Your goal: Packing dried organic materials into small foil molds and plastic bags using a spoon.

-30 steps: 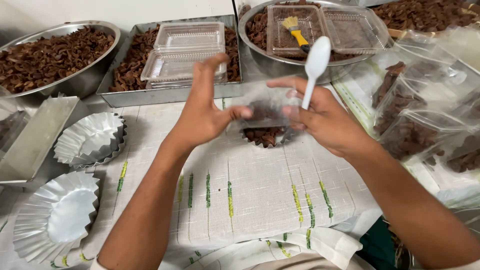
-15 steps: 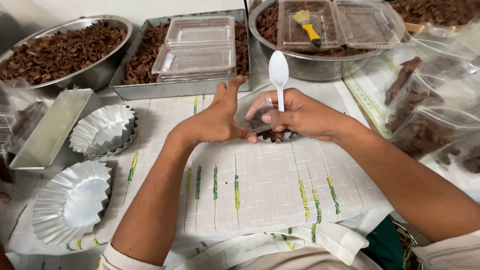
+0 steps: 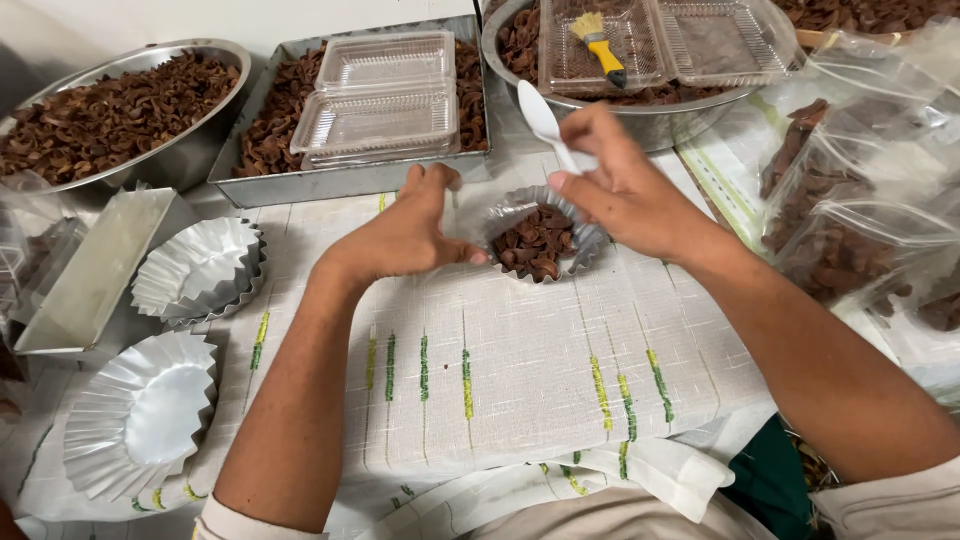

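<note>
Foil cup [image 3: 538, 240] sits on the striped cloth [image 3: 520, 370] between our hands, already holding brown dried pieces, while two stacks of empty cups [image 3: 195, 268] wait at the left. Our left hand [image 3: 410, 232] rests open, fingertips against the cup's rim; our right hand [image 3: 625, 190] pinches a white spoon [image 3: 543, 122] above the cup.

Work surface is covered by a white woven cloth [image 3: 520, 400] with short green and yellow dashes, filling the centre and bottom of the frame. A plain off-white wall [image 3: 200, 20] runs along the top left edge, with a dark shadowed patch at the far left under it. Light is even and soft, no hard shadows; floor, windows and other furniture are out of frame.
</note>
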